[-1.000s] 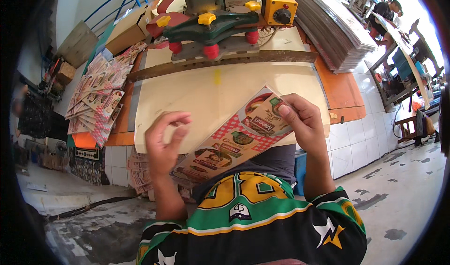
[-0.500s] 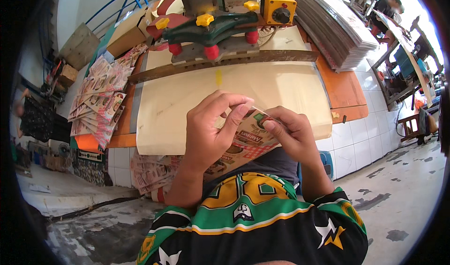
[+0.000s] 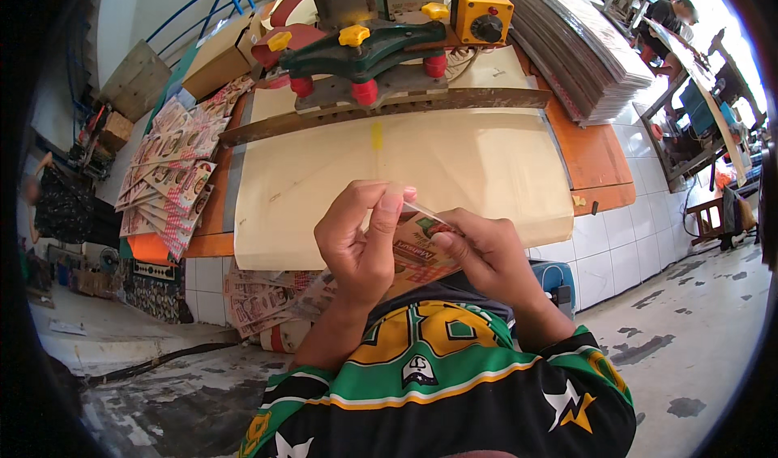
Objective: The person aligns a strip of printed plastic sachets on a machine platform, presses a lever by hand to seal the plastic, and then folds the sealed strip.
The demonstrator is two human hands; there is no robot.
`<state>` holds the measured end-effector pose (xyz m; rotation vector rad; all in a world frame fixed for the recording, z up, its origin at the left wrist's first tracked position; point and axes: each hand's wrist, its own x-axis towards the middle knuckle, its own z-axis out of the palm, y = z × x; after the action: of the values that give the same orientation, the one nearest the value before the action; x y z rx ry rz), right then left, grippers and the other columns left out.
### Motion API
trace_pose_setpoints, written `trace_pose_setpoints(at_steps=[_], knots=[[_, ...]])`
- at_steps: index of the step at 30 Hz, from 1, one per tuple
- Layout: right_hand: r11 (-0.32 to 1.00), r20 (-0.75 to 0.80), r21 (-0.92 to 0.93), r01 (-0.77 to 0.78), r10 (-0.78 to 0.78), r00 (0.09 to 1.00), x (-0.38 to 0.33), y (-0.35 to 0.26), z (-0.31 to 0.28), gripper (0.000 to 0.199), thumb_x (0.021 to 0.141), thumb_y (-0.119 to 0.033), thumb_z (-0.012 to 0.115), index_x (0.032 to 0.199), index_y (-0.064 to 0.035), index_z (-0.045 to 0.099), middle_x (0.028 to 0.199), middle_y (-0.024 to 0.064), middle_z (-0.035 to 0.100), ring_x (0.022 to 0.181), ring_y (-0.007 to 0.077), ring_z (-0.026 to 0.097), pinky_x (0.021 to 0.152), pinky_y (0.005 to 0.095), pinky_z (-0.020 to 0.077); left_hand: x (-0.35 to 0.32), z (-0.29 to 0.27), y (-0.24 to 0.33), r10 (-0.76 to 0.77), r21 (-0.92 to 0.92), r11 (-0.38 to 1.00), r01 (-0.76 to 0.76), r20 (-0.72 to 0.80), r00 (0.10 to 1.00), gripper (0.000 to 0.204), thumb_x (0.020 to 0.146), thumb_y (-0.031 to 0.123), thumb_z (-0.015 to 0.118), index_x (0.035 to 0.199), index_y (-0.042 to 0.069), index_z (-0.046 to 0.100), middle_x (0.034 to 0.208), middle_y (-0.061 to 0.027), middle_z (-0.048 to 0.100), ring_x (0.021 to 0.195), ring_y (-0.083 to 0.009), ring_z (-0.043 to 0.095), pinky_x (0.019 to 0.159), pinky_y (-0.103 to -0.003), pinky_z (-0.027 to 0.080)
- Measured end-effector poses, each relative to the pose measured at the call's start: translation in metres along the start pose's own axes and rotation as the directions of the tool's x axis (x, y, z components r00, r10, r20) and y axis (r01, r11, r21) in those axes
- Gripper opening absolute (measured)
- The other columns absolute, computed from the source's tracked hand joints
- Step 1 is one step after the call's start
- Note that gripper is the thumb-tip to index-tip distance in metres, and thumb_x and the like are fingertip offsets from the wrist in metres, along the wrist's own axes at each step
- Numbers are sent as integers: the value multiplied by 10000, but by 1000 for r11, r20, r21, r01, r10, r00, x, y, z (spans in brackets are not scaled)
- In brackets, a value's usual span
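Printed packet [image 3: 421,257], red-checked, at centre of frame, just below middle; held in air, tilted, pale upper edge sloping down to right. Left hand [image 3: 356,239] pinching upper left end of that edge between thumb and forefinger. Right hand [image 3: 484,251] pinching packet's right side, thumb on printed face. Cream sheet [image 3: 470,166] beyond hands, spread over orange surface [image 3: 598,164]. Metal bar [image 3: 494,98] across sheet's far side; green clamp [image 3: 381,53] with yellow knobs at top centre. Packet pile [image 3: 174,166] at left.
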<state>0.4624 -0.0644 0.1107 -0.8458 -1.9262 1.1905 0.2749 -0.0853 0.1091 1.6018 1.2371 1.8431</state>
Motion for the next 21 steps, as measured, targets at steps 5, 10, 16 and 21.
trace_pose_setpoints(at_steps=[5,10,16,21], knots=[[990,-29,-104,99,-103,994,-3,-4,9,169,1017,-128,646,1160,-41,668,861,196,679,780,383,694,685,392,539,-5,0,5,-92,-137,987,79,-89,992,204,1045,95,582,939,-45,685,894,-93,692,805,-136,641,748,-260,501],[981,-46,-138,134,-141,989,-6,1,17,163,1008,-134,659,1143,-44,666,832,189,662,762,390,680,664,421,526,-11,-3,2,-144,-171,978,118,-144,979,208,1047,136,596,920,-18,652,838,-74,639,774,-137,616,717,-271,479],[976,-27,-148,157,-162,986,-15,6,16,173,985,-106,678,1144,-38,669,801,181,648,725,382,664,645,435,509,4,-30,-11,-244,-507,859,72,-282,928,154,1076,173,577,1010,40,614,928,-61,641,790,-148,590,738,-297,460],[940,-33,-181,291,-301,953,-18,12,-1,147,964,-79,687,1092,-9,685,785,166,643,693,364,652,634,422,502,-5,-53,-12,-323,-698,714,55,-259,910,133,1085,156,566,1021,53,620,961,-44,652,811,-133,589,738,-297,457]])
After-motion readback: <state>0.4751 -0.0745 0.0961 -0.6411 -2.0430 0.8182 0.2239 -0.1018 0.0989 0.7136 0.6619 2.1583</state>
